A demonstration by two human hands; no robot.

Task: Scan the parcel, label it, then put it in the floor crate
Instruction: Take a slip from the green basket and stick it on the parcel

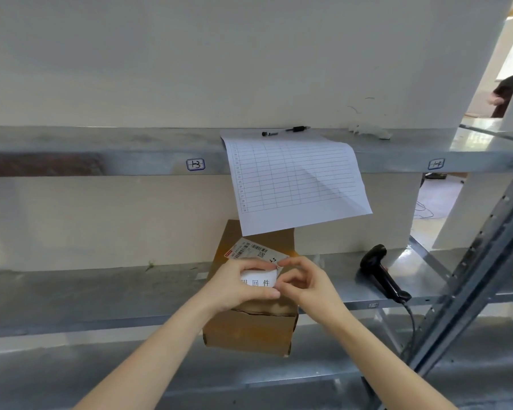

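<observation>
A brown cardboard parcel [249, 329] sits on the metal shelf [101, 291], its front overhanging the edge. A shipping label with barcodes [251, 250] is stuck on its top. Just above the parcel top, my left hand [237, 287] holds a white sticker label [258, 279] printed with characters. My right hand [305, 284] pinches the same label at its right edge with thumb and forefinger. A black handheld barcode scanner [381, 272] lies on the shelf to the right, cable trailing down. The floor crate is not in view.
A ruled paper sheet [296, 182] hangs from the upper shelf [101, 149] over the parcel's back. Two pens [296, 129] lie on that shelf. A slanted shelf upright [471, 276] stands at the right. A person [504, 93] stands far off at the upper right.
</observation>
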